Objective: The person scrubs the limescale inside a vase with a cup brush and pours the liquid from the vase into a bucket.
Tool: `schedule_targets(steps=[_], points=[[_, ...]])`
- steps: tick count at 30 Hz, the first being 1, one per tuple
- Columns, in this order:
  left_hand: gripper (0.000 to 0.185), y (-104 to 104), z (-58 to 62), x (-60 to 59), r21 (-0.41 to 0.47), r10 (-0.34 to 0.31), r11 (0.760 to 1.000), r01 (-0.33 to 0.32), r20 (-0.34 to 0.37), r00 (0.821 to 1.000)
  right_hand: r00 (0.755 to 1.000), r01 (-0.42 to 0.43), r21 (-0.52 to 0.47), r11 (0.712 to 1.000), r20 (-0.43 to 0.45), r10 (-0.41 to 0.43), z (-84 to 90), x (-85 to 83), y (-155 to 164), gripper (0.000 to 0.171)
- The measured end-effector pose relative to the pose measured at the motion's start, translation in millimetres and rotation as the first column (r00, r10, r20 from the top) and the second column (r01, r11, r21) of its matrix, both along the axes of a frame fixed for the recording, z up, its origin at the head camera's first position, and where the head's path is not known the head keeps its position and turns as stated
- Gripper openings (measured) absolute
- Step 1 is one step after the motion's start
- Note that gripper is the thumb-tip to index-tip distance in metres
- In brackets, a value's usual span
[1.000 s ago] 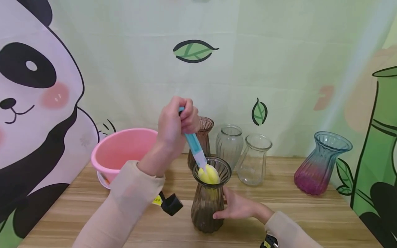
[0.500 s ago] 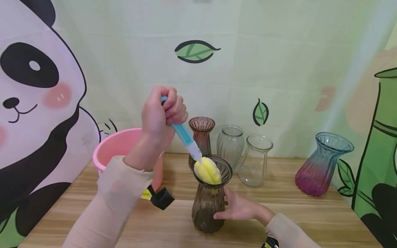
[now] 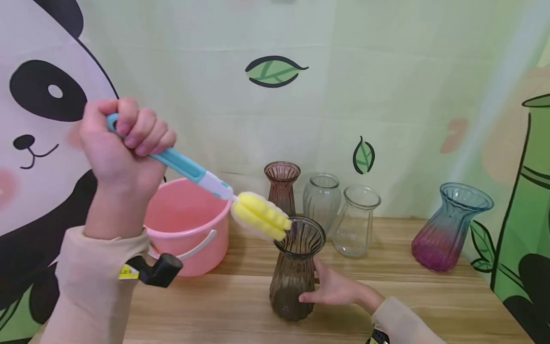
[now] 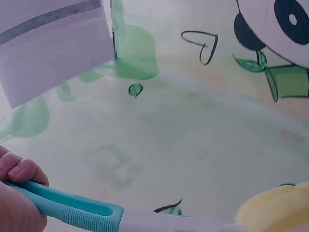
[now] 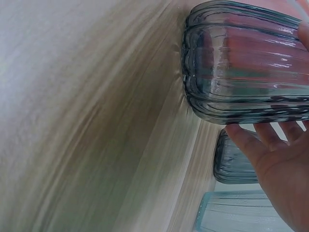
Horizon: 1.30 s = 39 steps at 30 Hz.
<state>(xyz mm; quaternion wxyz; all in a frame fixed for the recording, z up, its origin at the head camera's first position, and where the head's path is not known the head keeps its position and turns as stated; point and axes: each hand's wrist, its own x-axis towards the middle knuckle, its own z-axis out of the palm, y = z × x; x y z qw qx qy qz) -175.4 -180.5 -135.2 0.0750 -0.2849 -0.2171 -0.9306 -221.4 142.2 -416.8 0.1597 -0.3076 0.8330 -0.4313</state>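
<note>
The left grip (image 3: 124, 153) is wrapped tight round the sponge brush (image 3: 215, 185), its yellow head (image 3: 259, 216) by the rim of the dark vase (image 3: 291, 282). The right grip (image 3: 337, 285) curves about that vase, which stands upright on the desk (image 3: 206, 306).

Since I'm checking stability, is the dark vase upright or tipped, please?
Upright: the dark vase has its mouth uppermost and its base on the table; the right hand holds its side.

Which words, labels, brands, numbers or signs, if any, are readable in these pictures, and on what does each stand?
No text is readable.
Yellow label at the left sleeve, beside the black device: dark marks, too small to read.
Yellow patch beside the right sleeve: too small to read.
</note>
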Motion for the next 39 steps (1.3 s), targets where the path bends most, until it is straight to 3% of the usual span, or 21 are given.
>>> schedule_targets(steps=[3,6,8,9,11,12,14,16,19,20,22,28,31,33,39], points=[[0.036,-19,-8.3,4.5,-0.021,-0.007,1.000,0.006,-0.007,1.000,1.000,0.007,0.002,1.000,-0.015,-0.007,-1.3,0.5,-1,0.093],[0.038,-29,-22.7,2.1,-0.150,-0.038,0.988,0.035,-0.015,0.999,0.999,0.007,-0.002,1.000,-0.032,-0.007,-2.1,0.4,-1,0.092],[0.041,-28,-34.1,-2.8,-0.302,-0.018,0.953,0.014,-0.010,1.000,0.999,0.008,-0.004,1.000,-0.045,-0.008,-1.9,0.4,-1,0.092],[0.041,-26,-39.9,-5.9,-0.384,0.015,0.923,-0.014,-0.001,1.000,0.999,0.007,-0.010,1.000,-0.041,-0.007,-1.8,0.4,-1,0.091],[0.042,-18,-51.0,-13.4,-0.544,0.096,0.837,-0.068,0.023,0.995,0.999,0.010,-0.016,1.000,-0.041,-0.010,-1.8,1.1,-1,0.091],[0.040,-13,-56.0,-17.1,-0.622,0.148,0.778,-0.092,0.039,0.988,0.999,0.010,-0.024,1.000,-0.036,-0.010,-1.7,1.4,-1,0.091],[0.038,-3,-65.3,-25.2,-0.755,0.238,0.648,-0.105,0.069,0.969,0.999,0.009,-0.035,0.999,-0.030,-0.010,-1.9,1.9,-2,0.091],[0.036,6,-74.7,-33.0,-0.861,0.298,0.502,-0.083,0.082,0.951,1.000,0.007,-0.043,0.999,-0.027,-0.008,-2.6,2.2,-2,0.091],[0.038,19,-88.7,-43.7,-0.955,0.349,0.297,-0.030,0.079,0.934,0.999,0.010,-0.042,0.999,-0.039,-0.012,-3.9,2.0,-1,0.091],[0.040,24,-93.4,-46.8,-0.971,0.360,0.238,-0.014,0.074,0.930,0.999,0.012,-0.041,0.999,-0.041,-0.013,-4.5,1.7,-1,0.091],[0.043,32,-102.7,-52.5,-0.989,0.375,0.144,0.011,0.065,0.925,0.999,0.019,-0.032,0.999,-0.051,-0.021,-5.4,1.2,0,0.093],[0.050,56,-131.2,-64.8,-0.998,0.405,-0.064,0.013,-0.014,0.914,0.996,0.032,-0.019,0.999,-0.085,-0.034,-8.3,0.8,0,0.096],[0.050,68,-143.9,-73.6,-0.991,0.409,-0.133,-0.009,-0.063,0.910,0.993,0.043,-0.009,0.999,-0.107,-0.044,-8.4,1.7,0,0.096],[0.050,76,-152.6,-80.5,-0.986,0.408,-0.165,-0.017,-0.084,0.909,0.992,0.048,0.001,0.999,-0.116,-0.047,-8.2,2.4,0,0.096],[0.052,90,-183.7,-101.5,-0.961,0.349,-0.271,-0.051,-0.147,0.925,0.993,0.048,0.005,0.999,-0.110,-0.047,-8.0,3.1,1,0.098]])
